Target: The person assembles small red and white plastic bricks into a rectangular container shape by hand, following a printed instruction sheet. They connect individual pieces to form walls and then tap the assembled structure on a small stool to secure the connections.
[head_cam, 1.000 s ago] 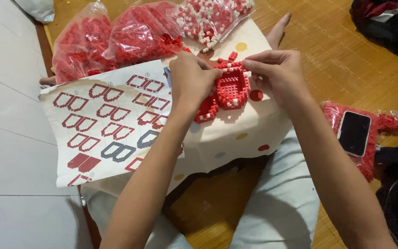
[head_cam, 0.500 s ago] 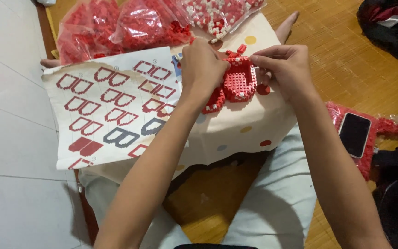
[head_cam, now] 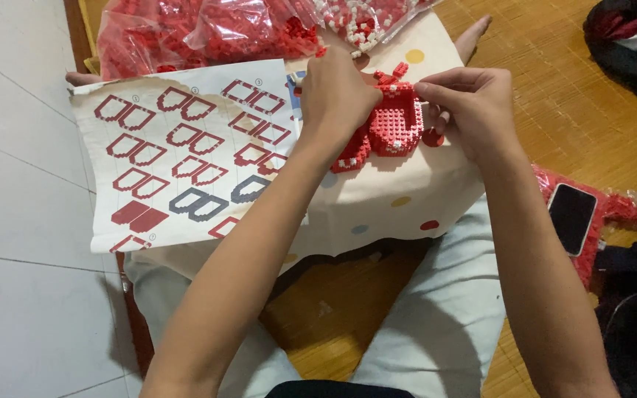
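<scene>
A red brick model (head_cam: 388,125) is held on a cream dotted cushion (head_cam: 392,203) across the lap, towards the far right of it. The left hand (head_cam: 337,92) is closed over the model's left side, fingers curled down on it. The right hand (head_cam: 473,110) is pinched at the model's upper right edge, thumb and forefinger pressed together; whether a small brick is held between them cannot be told. An instruction sheet (head_cam: 178,158) with red outline drawings is spread just left of the model. Bags of red bricks (head_cam: 200,33) are piled at the far edge. A phone (head_cam: 573,217) is lying on another red bag (head_cam: 613,210) to the right, on the mat (head_cam: 554,88).
</scene>
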